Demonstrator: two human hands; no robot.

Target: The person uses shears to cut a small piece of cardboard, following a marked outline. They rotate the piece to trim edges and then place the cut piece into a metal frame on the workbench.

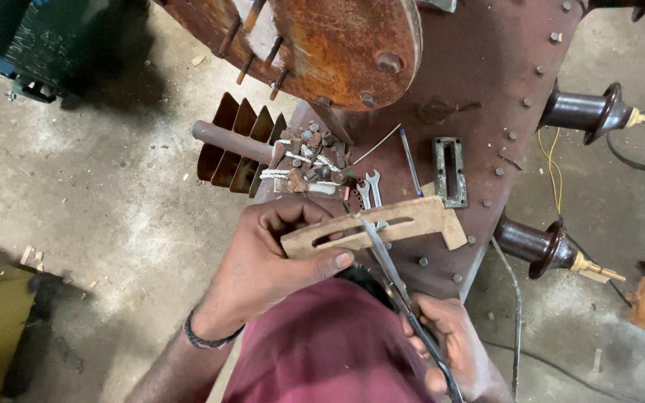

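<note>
Slotted cork-like gasket [382, 224]: thin, light, likely brittle; best held by its long edge. Left hand [270, 261] pinches its left end; right hand [453, 343] closed on scissors [401, 291].

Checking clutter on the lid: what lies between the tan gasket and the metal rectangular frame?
Head view: nothing; gasket corner meets frame. Spanners lie left.

A repair workshop for heavy electrical gear: rusty steel tank lid [479, 82] studded with bolts, brown porcelain insulators [587, 112], cooling fins [237, 142], spanners [369, 190] and loose scrap parts [307, 160] lying about, stained and littered concrete floor [106, 201].
</note>
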